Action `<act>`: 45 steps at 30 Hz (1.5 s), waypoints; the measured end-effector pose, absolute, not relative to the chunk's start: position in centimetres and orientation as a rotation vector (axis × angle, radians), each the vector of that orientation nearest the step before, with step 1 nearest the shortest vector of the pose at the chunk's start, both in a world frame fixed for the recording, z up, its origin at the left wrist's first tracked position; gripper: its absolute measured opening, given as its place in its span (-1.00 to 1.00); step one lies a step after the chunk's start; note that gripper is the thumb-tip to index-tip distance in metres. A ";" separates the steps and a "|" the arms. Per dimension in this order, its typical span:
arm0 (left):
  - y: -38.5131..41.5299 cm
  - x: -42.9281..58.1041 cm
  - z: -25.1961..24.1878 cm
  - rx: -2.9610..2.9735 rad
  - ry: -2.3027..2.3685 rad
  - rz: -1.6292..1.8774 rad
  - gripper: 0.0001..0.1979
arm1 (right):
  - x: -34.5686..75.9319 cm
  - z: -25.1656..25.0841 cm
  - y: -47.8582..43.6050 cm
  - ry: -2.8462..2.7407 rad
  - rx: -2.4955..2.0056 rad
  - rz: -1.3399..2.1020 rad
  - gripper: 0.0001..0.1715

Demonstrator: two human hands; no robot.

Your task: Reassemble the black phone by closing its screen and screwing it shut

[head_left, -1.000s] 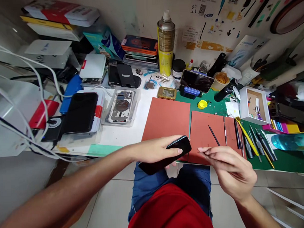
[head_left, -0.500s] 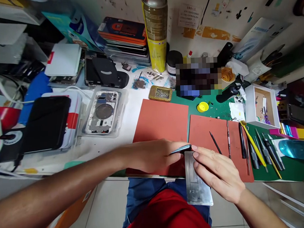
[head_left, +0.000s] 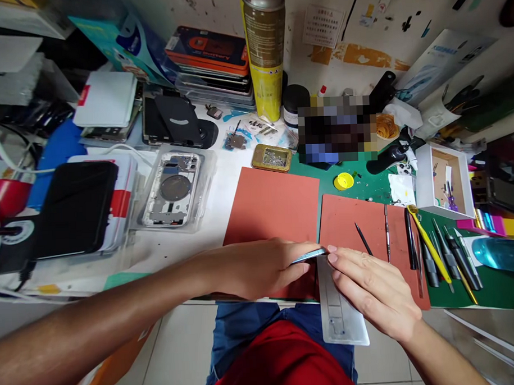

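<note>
1. The smartphone (head_left: 308, 256) lies nearly edge-on, its thin side showing; it sits just above the near edges of the two terracotta silicone mats, over the gap between them;
2. The left hand (head_left: 255, 268) grasps the smartphone, its fingers curled around the lower side;
3. The right hand (head_left: 370, 287) has its fingers extended, not clenched, the fingertips touching the smartphone's edge; the hand lies on a translucent plastic sheet (head_left: 340, 302), which overhangs the bench edge;
4. Just beyond lie the terracotta silicone mats (head_left: 270, 209), with fine tweezers (head_left: 363, 239) and a steel pick (head_left: 387, 233) on the right-hand one;
5. Further right, screwdrivers (head_left: 462, 267) lie on a green mat (head_left: 492, 296);
6. Further left, an opened phone housing (head_left: 170, 190) sits in a clear tray; behind the mats stand a small tin of screws (head_left: 271, 157) and a tall spray can (head_left: 264, 52); a pixelated patch (head_left: 334, 128) hides one object.
</note>
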State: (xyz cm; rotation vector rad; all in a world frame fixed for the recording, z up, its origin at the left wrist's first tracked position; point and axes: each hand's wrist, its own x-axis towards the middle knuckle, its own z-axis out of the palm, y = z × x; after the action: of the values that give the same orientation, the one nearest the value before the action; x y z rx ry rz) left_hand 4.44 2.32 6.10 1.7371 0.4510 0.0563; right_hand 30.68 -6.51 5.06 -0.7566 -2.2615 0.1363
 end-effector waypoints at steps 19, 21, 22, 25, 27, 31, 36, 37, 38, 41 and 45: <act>2.5 5.1 6.6 1.697 0.476 0.017 -0.63 | 31.9 5.3 -5.5 -2.339 -0.719 0.284 -0.66; 2.5 5.1 6.6 1.698 0.474 0.034 -0.64 | 32.0 4.9 -5.4 -2.335 -0.710 0.289 -0.66; 2.5 5.1 6.7 1.699 0.474 0.035 -0.64 | 32.1 4.7 -5.4 -2.336 -0.702 0.289 -0.66; 2.6 5.3 6.7 1.711 0.483 0.001 -0.64 | 32.2 4.4 -5.4 -2.342 -0.695 0.285 -0.66; 2.6 5.3 6.7 1.721 0.488 -0.022 -0.65 | 32.2 4.2 -5.5 -2.345 -0.703 0.282 -0.63; 2.5 5.4 6.4 1.750 0.484 -0.010 -0.65 | 32.1 3.9 -5.5 -2.332 -0.699 0.285 -0.63; 2.5 5.4 6.2 1.726 0.504 0.015 -0.66 | 32.1 3.8 -5.4 -2.344 -0.708 0.270 -0.62; 2.5 5.4 6.2 1.723 0.506 0.024 -0.66 | 32.1 3.8 -5.4 -2.345 -0.704 0.263 -0.62; 2.5 5.4 6.2 1.721 0.507 0.026 -0.67 | 32.1 3.8 -5.4 -2.345 -0.700 0.258 -0.62; 2.6 5.4 6.3 1.708 0.524 -0.016 -0.67 | 32.1 3.7 -5.2 -2.342 -0.678 0.246 -0.62; 2.6 5.5 6.4 1.701 0.541 -0.027 -0.67 | 32.0 3.6 -5.0 -2.336 -0.670 0.230 -0.63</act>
State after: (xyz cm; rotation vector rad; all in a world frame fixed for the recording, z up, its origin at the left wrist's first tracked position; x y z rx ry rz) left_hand 5.49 2.61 6.40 1.7013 0.5407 -0.0270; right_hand 31.95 -5.01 3.64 -0.6697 -2.3357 0.2299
